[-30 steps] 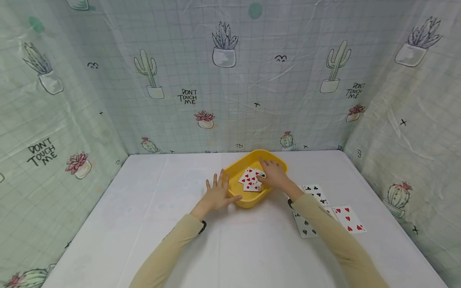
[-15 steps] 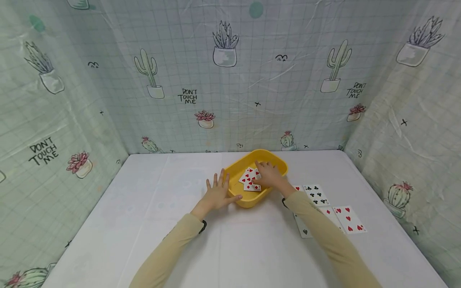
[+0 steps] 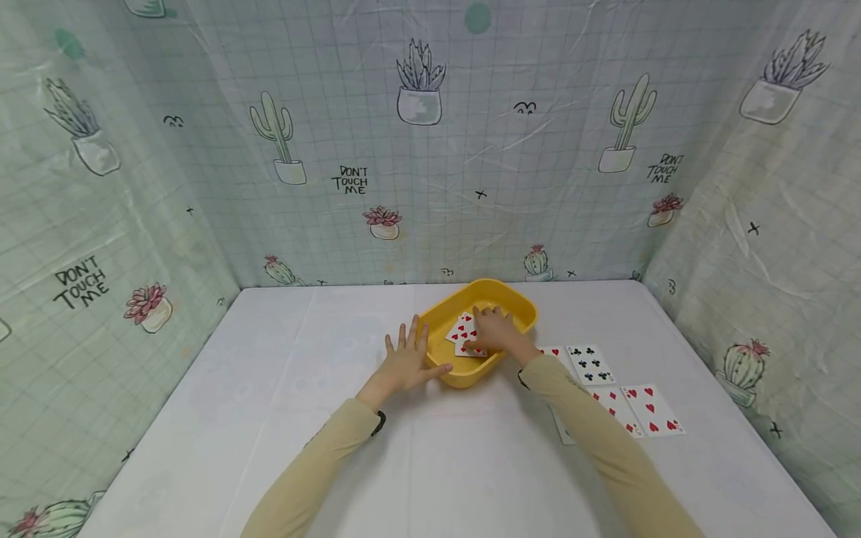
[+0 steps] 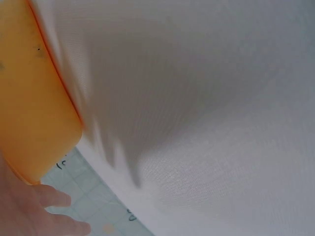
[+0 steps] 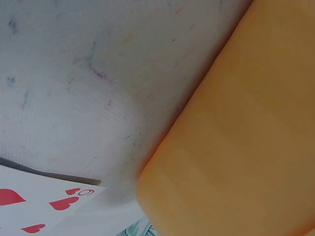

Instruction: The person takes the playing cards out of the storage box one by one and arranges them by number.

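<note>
A yellow plastic tray [image 3: 519, 302] stands at the back of the table, with several red-suit playing cards [image 3: 462, 329] overlapping inside. My left hand [image 3: 401, 366] has its fingers spread along the tray's left rim, thumb at the front corner. Over the cards inside, my right hand [image 3: 495, 331] reaches down with index finger and thumb apart, covering part of them. In the left wrist view, the left hand's fingers [image 4: 54, 196] show below the yellow tray wall [image 4: 39, 98]. The right wrist view has the tray's outer wall [image 5: 236, 137] but no fingers.
Several face-up cards lie at the right of the white table [image 3: 323, 448]: a clubs card [image 3: 592, 364], a diamonds card [image 3: 613, 407] and a hearts card [image 3: 651, 410] among them. The right sleeve [image 3: 592, 426] passes over some. A cactus-print curtain [image 3: 430, 164] encloses the table.
My right hand has moved left and slightly down over the cards in the tray, covering more of them. More of the cards on the table shows beside the sleeve. The left hand has stayed still.
</note>
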### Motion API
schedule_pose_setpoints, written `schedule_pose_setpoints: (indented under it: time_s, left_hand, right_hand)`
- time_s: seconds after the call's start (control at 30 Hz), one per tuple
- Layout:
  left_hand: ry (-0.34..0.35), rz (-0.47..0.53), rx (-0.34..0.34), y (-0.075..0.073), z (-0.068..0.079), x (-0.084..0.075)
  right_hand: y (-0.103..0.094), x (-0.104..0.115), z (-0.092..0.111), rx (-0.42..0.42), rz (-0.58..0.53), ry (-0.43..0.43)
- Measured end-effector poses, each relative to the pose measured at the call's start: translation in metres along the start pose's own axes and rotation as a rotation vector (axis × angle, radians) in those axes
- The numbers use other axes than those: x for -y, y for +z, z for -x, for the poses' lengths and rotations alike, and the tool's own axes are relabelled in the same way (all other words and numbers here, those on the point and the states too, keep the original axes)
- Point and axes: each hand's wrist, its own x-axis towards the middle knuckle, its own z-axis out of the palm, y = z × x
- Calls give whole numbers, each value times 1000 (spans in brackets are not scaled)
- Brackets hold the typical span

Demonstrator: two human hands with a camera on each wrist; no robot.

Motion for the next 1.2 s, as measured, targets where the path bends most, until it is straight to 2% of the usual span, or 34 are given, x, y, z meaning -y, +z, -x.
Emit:
schedule_pose_setpoints:
  time_s: [0.17,0.5,0.93,1.2]
  left_hand:
    - [2,9,-3,-1,1,0]
    - [7,7,-12,0,2,-1]
    - [7,-11,-25,-2,2,-2]
    - [4,-8,-20,-2,3,-2]
  right_hand:
    - [6,-1,-8,9,38,19]
    - [8,0,-10,47,44,45]
    - [1,1,-3,-11,6,9]
    - [-9,-2,6,-22,30,11]
